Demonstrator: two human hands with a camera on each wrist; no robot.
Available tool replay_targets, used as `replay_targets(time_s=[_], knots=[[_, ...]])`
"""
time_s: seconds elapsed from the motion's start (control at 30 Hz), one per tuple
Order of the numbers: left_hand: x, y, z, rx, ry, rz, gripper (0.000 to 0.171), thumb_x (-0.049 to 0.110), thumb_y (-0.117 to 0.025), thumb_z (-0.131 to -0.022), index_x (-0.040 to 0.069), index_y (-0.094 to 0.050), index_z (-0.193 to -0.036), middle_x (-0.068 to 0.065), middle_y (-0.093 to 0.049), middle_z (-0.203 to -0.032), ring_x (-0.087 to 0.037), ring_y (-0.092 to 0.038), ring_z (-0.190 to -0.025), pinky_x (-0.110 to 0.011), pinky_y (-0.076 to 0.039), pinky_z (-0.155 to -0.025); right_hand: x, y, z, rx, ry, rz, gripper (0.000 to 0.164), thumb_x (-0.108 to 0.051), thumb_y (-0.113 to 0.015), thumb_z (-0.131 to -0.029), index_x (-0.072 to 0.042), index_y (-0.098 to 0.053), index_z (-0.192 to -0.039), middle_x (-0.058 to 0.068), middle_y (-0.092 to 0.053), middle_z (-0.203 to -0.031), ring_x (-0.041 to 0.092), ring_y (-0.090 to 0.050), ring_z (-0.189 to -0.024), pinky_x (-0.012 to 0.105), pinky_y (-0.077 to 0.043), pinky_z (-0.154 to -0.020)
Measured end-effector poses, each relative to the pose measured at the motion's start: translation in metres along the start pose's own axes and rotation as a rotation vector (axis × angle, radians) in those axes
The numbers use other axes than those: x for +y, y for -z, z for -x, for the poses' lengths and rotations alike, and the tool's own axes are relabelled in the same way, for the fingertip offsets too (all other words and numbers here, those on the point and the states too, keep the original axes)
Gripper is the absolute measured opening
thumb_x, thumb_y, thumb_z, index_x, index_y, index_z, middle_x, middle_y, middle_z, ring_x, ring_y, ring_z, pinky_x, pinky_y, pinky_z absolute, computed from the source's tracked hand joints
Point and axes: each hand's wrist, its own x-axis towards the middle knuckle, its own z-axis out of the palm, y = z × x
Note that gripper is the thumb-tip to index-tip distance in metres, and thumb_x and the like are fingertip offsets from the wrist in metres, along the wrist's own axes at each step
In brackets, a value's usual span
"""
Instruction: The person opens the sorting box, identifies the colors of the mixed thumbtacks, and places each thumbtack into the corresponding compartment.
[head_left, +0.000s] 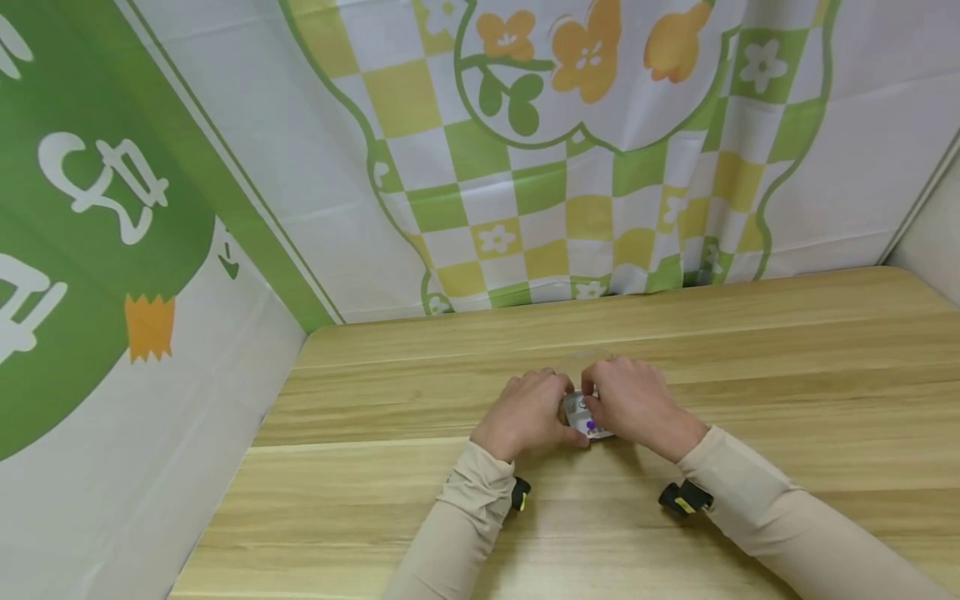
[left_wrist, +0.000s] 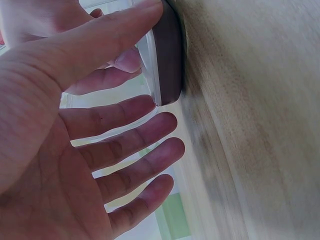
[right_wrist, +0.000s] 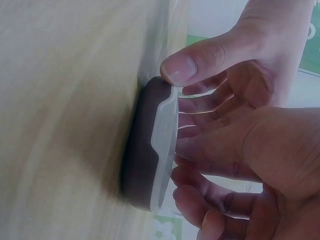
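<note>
A small shallow case (head_left: pixel 577 411), with a dark brown base and a pale grey rim, rests on the wooden table. Inside it are pale contents with a purple mark (head_left: pixel 591 425). My left hand (head_left: pixel 528 408) holds it between the thumb at the near edge and fingers at the far side; the dark side (left_wrist: pixel 169 55) shows in the left wrist view. Over the case is my right hand (head_left: pixel 637 404), its thumb and bent fingers at the rim (right_wrist: pixel 165 132). Whether these fingertips pinch anything is hidden.
A faint clear plastic piece (head_left: pixel 585 360) shows just behind the hands. The wooden table (head_left: pixel 375 483) reaches back to a checked, flowered cloth (head_left: pixel 540 183). A green and white panel (head_left: pixel 97 250) stands along the left side.
</note>
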Motion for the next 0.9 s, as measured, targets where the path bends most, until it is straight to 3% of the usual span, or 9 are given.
replay_targets(time_s=[0.23,0.73,0.9], knots=[[0.000,0.000,0.000,0.004,0.004,0.006,0.053,0.050,-0.078,-0.061,0.015,-0.062,-0.097,0.009,-0.055,-0.083,-0.009,-0.049,-0.076,-0.030,-0.038,-0.073,0.004,0.007,0.000,-0.029,-0.032,-0.039,0.004,-0.020,-0.065,-0.078,-0.016,-0.065,-0.076,-0.003,-0.055,-0.068,0.012,-0.046,-0.055,0.028,-0.035,-0.043],[0.000,0.000,0.000,-0.004,0.015,0.008,0.056,0.050,-0.078,-0.061,0.013,-0.062,-0.101,0.008,-0.055,-0.083,-0.009,-0.048,-0.074,-0.030,-0.037,-0.071,0.022,0.031,0.002,-0.199,-0.127,-0.055,0.012,-0.030,-0.066,-0.081,-0.021,-0.062,-0.073,-0.002,-0.053,-0.069,0.016,-0.047,-0.059,0.031,-0.037,-0.047],[0.000,0.000,0.000,-0.003,0.017,0.005,0.059,0.050,-0.079,-0.061,0.013,-0.062,-0.104,0.007,-0.056,-0.087,-0.009,-0.049,-0.077,-0.030,-0.037,-0.073,0.029,0.035,0.001,-0.240,-0.122,-0.053,0.015,-0.034,-0.066,-0.080,-0.021,-0.062,-0.072,-0.002,-0.054,-0.071,0.016,-0.047,-0.060,0.032,-0.037,-0.049]])
